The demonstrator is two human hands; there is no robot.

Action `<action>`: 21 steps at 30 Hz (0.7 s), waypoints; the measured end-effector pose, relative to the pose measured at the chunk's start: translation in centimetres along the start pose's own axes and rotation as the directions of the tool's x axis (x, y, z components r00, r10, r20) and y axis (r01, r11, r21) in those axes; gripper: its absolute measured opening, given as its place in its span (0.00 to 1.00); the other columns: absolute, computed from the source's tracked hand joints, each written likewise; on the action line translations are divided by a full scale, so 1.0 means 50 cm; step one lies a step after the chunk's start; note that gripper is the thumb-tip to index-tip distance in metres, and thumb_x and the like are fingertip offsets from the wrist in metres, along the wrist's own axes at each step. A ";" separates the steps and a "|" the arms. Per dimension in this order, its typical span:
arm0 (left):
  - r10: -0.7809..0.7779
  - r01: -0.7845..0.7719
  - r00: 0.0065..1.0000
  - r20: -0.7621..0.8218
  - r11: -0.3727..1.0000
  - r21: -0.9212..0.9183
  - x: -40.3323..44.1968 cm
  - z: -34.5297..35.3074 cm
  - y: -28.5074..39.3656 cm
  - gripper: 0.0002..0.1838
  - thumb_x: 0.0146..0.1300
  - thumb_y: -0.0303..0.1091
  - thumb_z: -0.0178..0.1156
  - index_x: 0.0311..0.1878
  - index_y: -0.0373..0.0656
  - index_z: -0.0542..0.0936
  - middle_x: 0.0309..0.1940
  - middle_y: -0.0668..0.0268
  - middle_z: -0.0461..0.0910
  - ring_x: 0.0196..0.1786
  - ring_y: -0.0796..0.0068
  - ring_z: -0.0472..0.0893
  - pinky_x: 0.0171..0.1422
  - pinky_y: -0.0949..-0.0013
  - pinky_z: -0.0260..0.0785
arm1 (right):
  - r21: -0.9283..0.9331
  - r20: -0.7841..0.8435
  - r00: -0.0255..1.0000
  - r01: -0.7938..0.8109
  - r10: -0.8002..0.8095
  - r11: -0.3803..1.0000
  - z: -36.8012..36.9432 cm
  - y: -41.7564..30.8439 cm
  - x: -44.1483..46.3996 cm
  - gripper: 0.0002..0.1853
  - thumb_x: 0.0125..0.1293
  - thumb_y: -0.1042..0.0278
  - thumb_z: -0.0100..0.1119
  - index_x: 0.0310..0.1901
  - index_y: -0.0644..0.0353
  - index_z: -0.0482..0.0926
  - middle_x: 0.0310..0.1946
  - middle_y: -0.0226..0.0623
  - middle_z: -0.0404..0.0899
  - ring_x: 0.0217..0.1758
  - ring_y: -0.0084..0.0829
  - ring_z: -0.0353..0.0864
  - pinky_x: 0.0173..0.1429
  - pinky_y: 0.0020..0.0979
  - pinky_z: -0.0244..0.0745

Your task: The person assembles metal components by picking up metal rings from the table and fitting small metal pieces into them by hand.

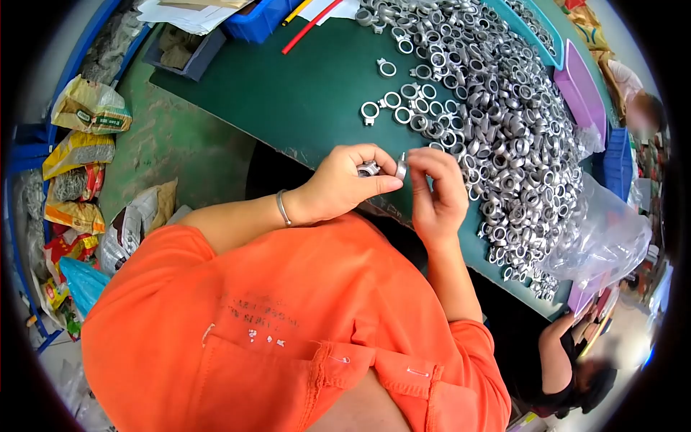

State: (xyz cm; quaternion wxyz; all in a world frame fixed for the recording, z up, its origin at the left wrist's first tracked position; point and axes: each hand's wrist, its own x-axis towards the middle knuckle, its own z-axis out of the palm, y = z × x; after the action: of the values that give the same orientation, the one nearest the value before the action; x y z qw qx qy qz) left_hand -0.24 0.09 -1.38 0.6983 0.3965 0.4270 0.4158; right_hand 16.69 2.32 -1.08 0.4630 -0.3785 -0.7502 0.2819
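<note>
Several small metal rings [368,169] with a lug sit in the curled fingers of my left hand [338,181]. A single ring [402,166] stands on edge at that hand's thumb and index fingertips. From the other side, my right hand [440,193] is closed in a pinch, its fingertips at this ring's upper edge. Both hands are over the near edge of the green table [288,93]. Beyond them, loose rings [370,111] lie flat beside a large heap of similar grey rings [515,129]. The fingers partly hide the rings in my left hand.
A turquoise tray [536,32] of rings and a purple bin [581,86] border the heap. Clear plastic bags [604,230] lie at right. Red and yellow pens [311,27] and a grey box [175,50] are at the back. Another person [568,360] sits at lower right.
</note>
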 end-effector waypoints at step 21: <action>0.359 -0.367 0.928 0.096 0.845 0.389 -0.003 0.009 0.014 0.09 0.53 0.22 0.66 0.37 0.36 0.79 0.36 0.65 0.78 0.37 0.80 0.77 0.42 0.77 0.70 | 0.338 -0.002 0.986 -0.159 0.169 0.928 -0.002 0.006 -0.074 0.19 0.53 0.86 0.62 0.48 0.69 0.72 0.43 0.41 0.72 0.39 0.26 0.79 0.43 0.24 0.78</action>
State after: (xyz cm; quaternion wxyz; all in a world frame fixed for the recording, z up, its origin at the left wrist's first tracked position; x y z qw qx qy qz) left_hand -0.04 0.09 -0.58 0.5151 0.6081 0.4135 0.4402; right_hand 17.94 -0.56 -3.03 0.5072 -0.3593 -0.6495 0.4378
